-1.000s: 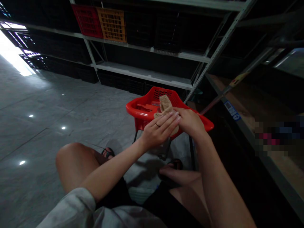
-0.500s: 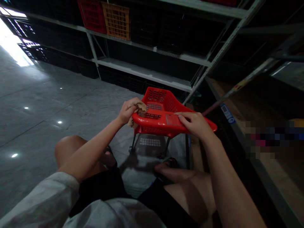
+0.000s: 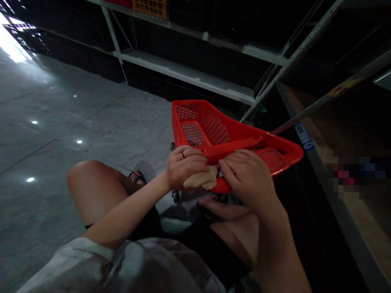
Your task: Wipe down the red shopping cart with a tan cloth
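A red plastic shopping cart (image 3: 220,134) with perforated basket walls stands between my legs, its handle end toward me. My left hand (image 3: 186,167), with a ring on one finger, is closed around a crumpled tan cloth (image 3: 201,179) and presses it against the handle's left corner. Close beside it, my right hand (image 3: 249,175) grips the red handle, fingers curled over it. Part of the handle is hidden under both hands. A flat label panel lies on the handle to the right of my right hand.
Metal shelving (image 3: 186,75) with dark crates and an orange crate (image 3: 151,7) runs behind the cart. A slanted pole (image 3: 317,106) and a wooden ledge with a blue label (image 3: 304,136) are at the right. Grey tiled floor (image 3: 55,130) extends left.
The cart has turned, its handle shifting right and nearer to me. My left hand and the cloth moved right along the handle, and my right hand now sits closer to it.
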{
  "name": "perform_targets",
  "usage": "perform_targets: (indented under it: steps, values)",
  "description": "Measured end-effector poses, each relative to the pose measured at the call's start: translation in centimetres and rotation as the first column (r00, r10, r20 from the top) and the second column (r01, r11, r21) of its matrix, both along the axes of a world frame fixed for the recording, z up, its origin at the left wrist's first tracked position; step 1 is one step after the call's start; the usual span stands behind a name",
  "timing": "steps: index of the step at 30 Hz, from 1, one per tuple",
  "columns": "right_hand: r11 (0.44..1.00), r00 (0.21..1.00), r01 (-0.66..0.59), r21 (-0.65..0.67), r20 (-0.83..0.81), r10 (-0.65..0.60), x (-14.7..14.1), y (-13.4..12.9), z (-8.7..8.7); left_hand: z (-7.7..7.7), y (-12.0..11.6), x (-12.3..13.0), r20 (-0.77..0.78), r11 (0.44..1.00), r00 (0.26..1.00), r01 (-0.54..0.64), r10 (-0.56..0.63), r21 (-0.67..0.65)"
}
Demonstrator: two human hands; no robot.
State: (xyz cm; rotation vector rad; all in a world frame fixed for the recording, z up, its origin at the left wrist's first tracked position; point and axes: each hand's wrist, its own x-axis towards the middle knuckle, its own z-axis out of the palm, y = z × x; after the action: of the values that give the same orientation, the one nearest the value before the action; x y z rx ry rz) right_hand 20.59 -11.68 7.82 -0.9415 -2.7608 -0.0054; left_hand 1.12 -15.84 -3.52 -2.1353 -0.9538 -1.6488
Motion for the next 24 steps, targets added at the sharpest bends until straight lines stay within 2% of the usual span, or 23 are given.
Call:
perform_targets:
  steps: [3, 6, 8, 10, 12, 15, 17, 18, 20, 22, 24]
  values:
    - [0.998, 0.997, -0.056, -0.018, -0.056, 0.054, 2.2, 0.9, -0.3, -2.1, 2.9, -2.5, 0.092, 0.995, 0.991, -0.092, 0.096, -0.047]
    - [0.998, 0.998, -0.048, -0.038, -0.032, 0.047, 2.9, 1.7, -0.2, -4.3, 7.5, -6.0, 0.132, 0.935, 0.969, -0.157, 0.208, -0.317]
    - [0.998, 1.0, -0.03, -0.046, -0.006, 0.03, 2.5, 1.7, 0.2, -4.8, 10.5, -7.9, 0.143, 0.881, 0.959, -0.16, 0.246, -0.444]
    - [0.996, 1.0, -0.013, -0.086, 0.006, 0.014, 1.3, 1.4, 0.7, -4.7, 12.1, -8.6, 0.164, 0.854, 0.948, -0.159, 0.271, -0.495]
    - [0.985, 1.0, -0.011, -0.173, -0.018, 0.008, -0.2, 1.0, 0.8, -4.1, 11.6, -7.3, 0.206, 0.851, 0.942, -0.13, 0.267, -0.509]
    - [0.951, 0.994, -0.081, -0.299, -0.09, 0.057, -2.0, 0.9, 0.4, -3.3, 7.2, -2.4, 0.387, 0.901, 0.893, -0.044, 0.228, -0.431]
    - [0.935, 0.987, -0.148, -0.321, -0.106, 0.119, -2.3, 1.2, -0.2, -3.6, 3.9, 1.4, 0.523, 0.931, 0.801, -0.11, 0.291, -0.349]
    - [0.932, 0.985, -0.167, -0.32, -0.101, 0.142, -2.2, 1.3, -0.4, -4.2, 2.6, 3.0, 0.557, 0.925, 0.763, -0.142, 0.328, -0.351]
    - [0.938, 0.986, -0.165, -0.305, -0.085, 0.146, -1.8, 1.5, -0.6, -6.4, 1.0, 5.1, 0.574, 0.911, 0.719, -0.22, 0.392, -0.348]
    - [0.95, 0.99, -0.134, -0.283, -0.069, 0.12, -1.4, 1.4, -0.3, -10.1, 0.7, 5.9, 0.584, 0.891, 0.682, -0.254, 0.441, -0.375]
    - [0.955, 0.992, -0.125, -0.269, -0.054, 0.114, -1.3, 1.1, 0.2, -14.1, 0.9, 5.8, 0.624, 0.861, 0.613, -0.212, 0.485, -0.462]
